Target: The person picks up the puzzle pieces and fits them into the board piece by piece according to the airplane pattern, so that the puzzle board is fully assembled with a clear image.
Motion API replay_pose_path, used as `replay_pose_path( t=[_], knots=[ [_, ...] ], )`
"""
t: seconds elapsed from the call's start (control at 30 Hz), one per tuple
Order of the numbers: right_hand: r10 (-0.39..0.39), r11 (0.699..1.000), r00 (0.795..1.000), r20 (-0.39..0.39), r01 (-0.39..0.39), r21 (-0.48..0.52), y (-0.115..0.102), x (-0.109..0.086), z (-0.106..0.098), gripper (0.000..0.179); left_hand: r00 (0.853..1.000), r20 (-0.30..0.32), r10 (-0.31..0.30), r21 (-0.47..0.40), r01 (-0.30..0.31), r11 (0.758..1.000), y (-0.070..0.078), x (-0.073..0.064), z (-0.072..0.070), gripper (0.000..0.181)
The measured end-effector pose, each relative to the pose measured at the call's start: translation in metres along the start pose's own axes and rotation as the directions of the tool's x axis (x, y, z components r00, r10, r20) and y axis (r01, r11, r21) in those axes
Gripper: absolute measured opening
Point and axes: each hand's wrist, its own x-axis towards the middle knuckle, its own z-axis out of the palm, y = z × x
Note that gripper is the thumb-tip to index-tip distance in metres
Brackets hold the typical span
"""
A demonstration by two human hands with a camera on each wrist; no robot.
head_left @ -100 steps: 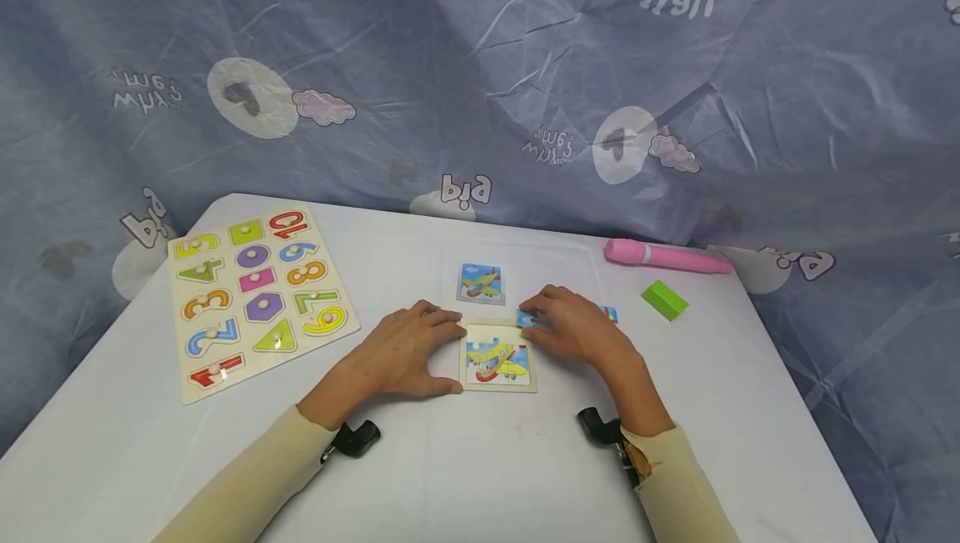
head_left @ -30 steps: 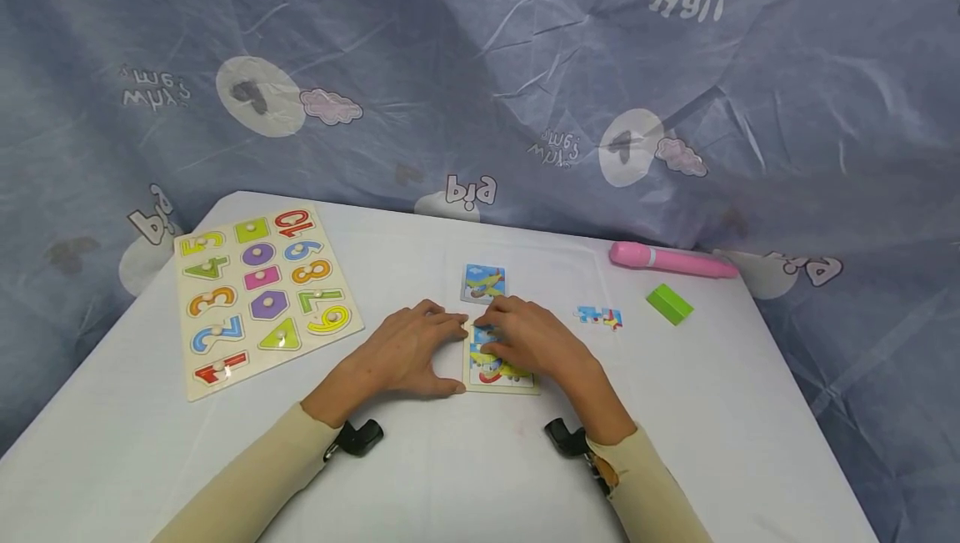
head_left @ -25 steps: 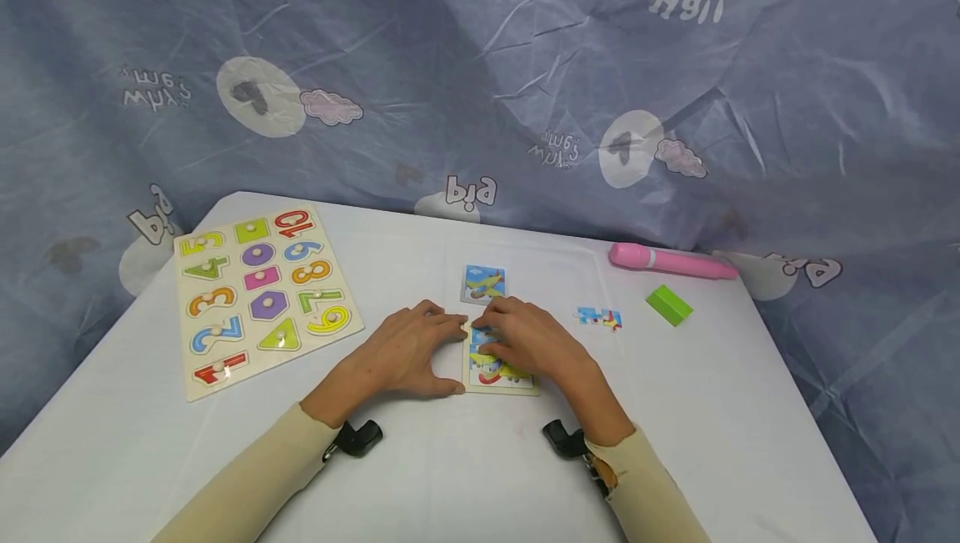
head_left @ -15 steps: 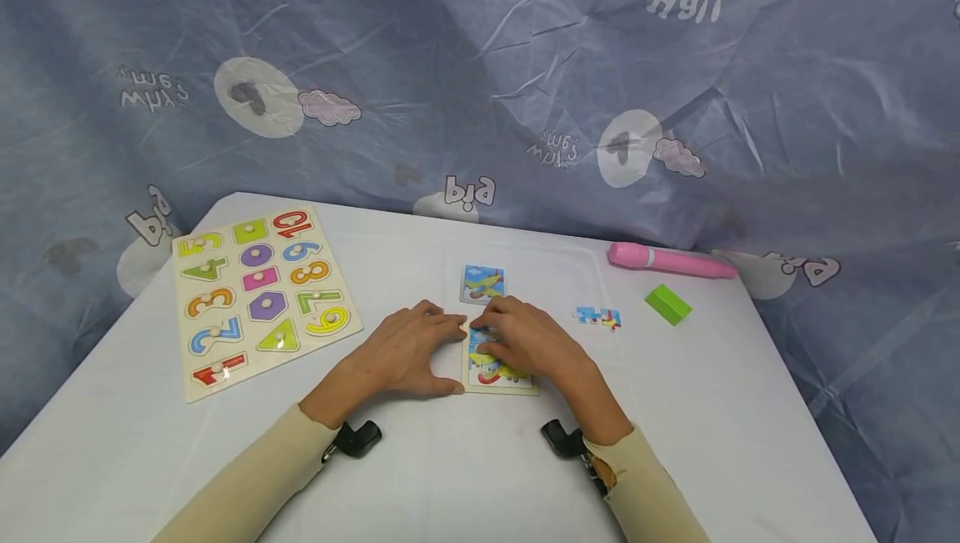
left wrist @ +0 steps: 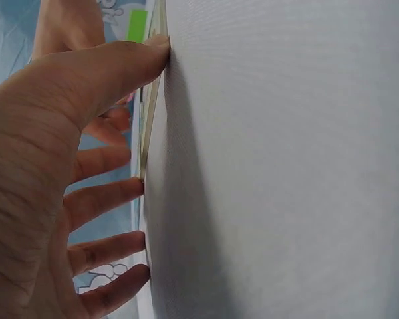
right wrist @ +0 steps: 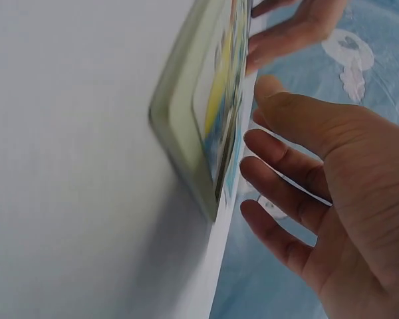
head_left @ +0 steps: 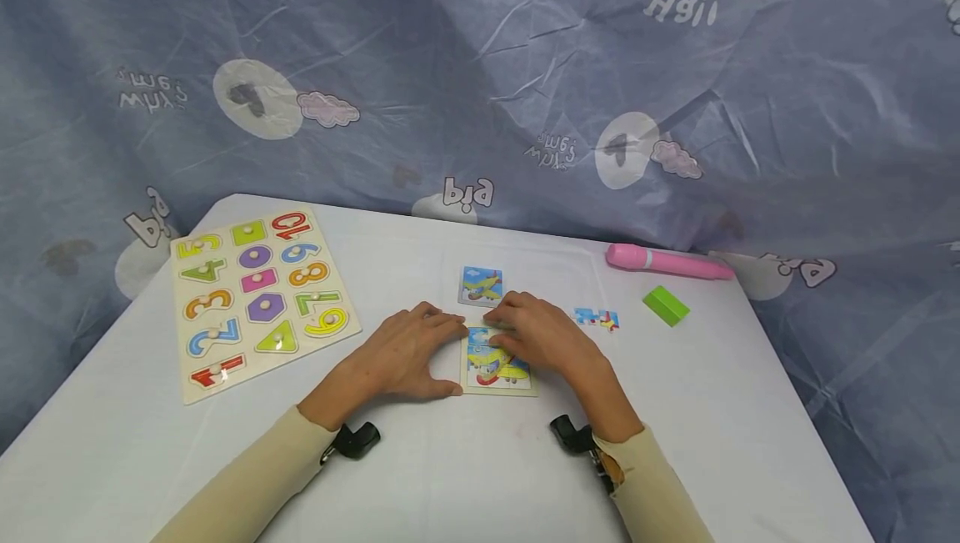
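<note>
A small wooden puzzle frame (head_left: 498,392) lies mid-table, with yellow airplane puzzle pieces (head_left: 501,370) filling its lower part. One blue sky puzzle piece (head_left: 477,337) sits in its upper left. My left hand (head_left: 405,353) steadies the frame's left side, thumb at the near corner, straight fingers at the far one. Over the upper right of the frame hovers my right hand (head_left: 551,336), fingers loosely bent and nothing seen between them; it hides that corner. In the right wrist view, the thumb and fingers of the right hand (right wrist: 346,173) stand apart from the frame's edge.
Behind the frame lies an airplane picture card (head_left: 480,285). Loose joined-looking puzzle pieces (head_left: 597,319) are right of my right hand. Farther right are a green block (head_left: 666,305) and a pink marker-shaped stick (head_left: 667,261). A number-and-shape peg board (head_left: 262,343) occupies the left.
My right hand brought a blue piece from the right into the frame's upper left, pressed there, and has now drawn slightly right, off the piece. My left hand has stayed at the frame.
</note>
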Motion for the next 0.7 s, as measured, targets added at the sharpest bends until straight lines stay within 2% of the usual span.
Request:
replay_pose_path(
  t=[0.33, 0.7],
  knots=[
    [0.114, 0.993, 0.993, -0.025, -0.113, 0.046, 0.027, -0.013, -0.015, 0.037, 0.999, 0.035, 0.014, 0.001, -0.014, 1.0, 0.004, -0.001, -0.002, 0.077],
    [0.21, 0.975, 0.977, -0.039, -0.207, 0.078, 0.058, -0.025, -0.021, 0.036, 0.999, 0.029, 0.019, 0.025, -0.019, 0.999, 0.004, -0.002, 0.0, 0.074]
  ],
)
